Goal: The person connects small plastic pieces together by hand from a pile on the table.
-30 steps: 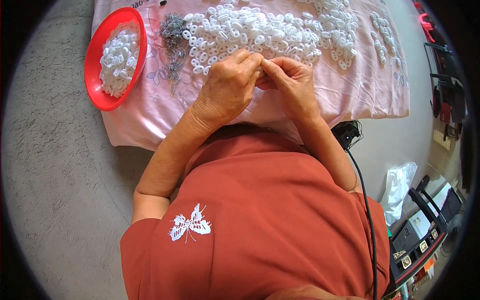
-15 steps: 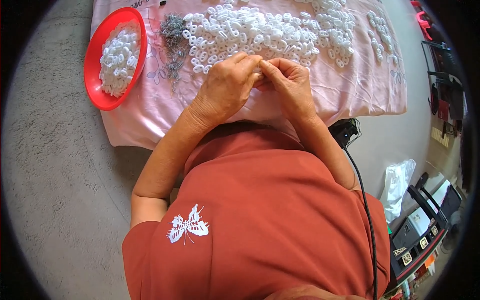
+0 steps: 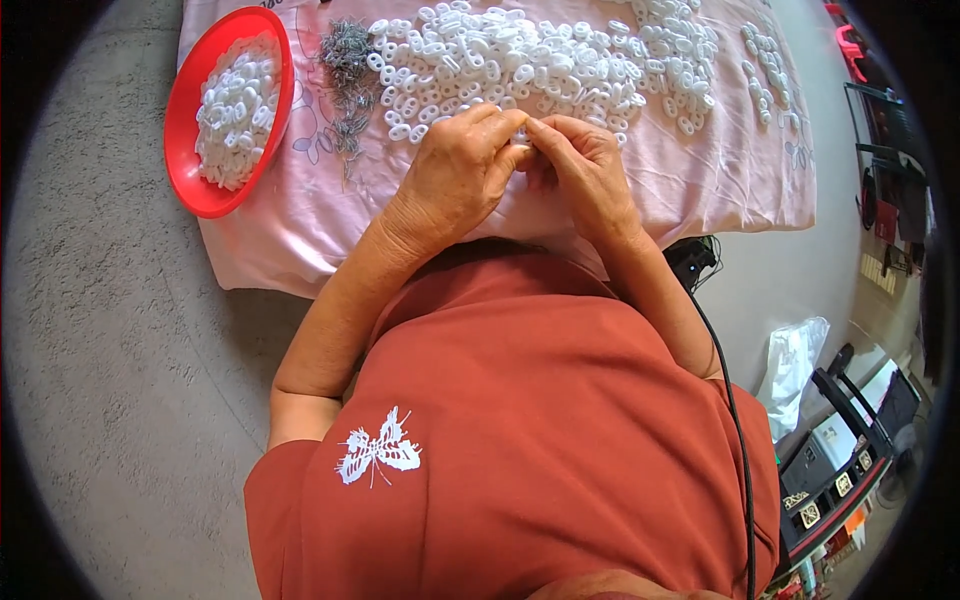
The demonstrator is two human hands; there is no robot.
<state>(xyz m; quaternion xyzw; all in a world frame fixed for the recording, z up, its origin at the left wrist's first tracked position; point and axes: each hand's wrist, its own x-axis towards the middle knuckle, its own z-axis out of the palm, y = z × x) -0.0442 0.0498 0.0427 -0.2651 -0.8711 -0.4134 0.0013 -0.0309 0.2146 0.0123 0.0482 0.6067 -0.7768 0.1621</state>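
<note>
My left hand (image 3: 462,165) and my right hand (image 3: 588,170) meet at the near edge of a large pile of white oval plastic pieces (image 3: 520,60), many with two holes. Both are closed, thumbs and fingertips pinched together. Between the fingertips shows a bit of a small white plastic piece (image 3: 520,135); the fingers cover most of it. Left of the pile lies a tangled heap of thin grey metal pins or wires (image 3: 345,55), with a few strewn toward me.
A red plastic basin (image 3: 180,150) with white pieces inside stands at the table's left edge. A pink cloth (image 3: 720,190) covers the table. More white pieces lie in rows (image 3: 765,65) at the right. A black cable (image 3: 735,430) runs down past my right arm.
The fingertips have parted slightly, and more of the white piece shows between them. Otherwise both hands stay in nearly the same place.
</note>
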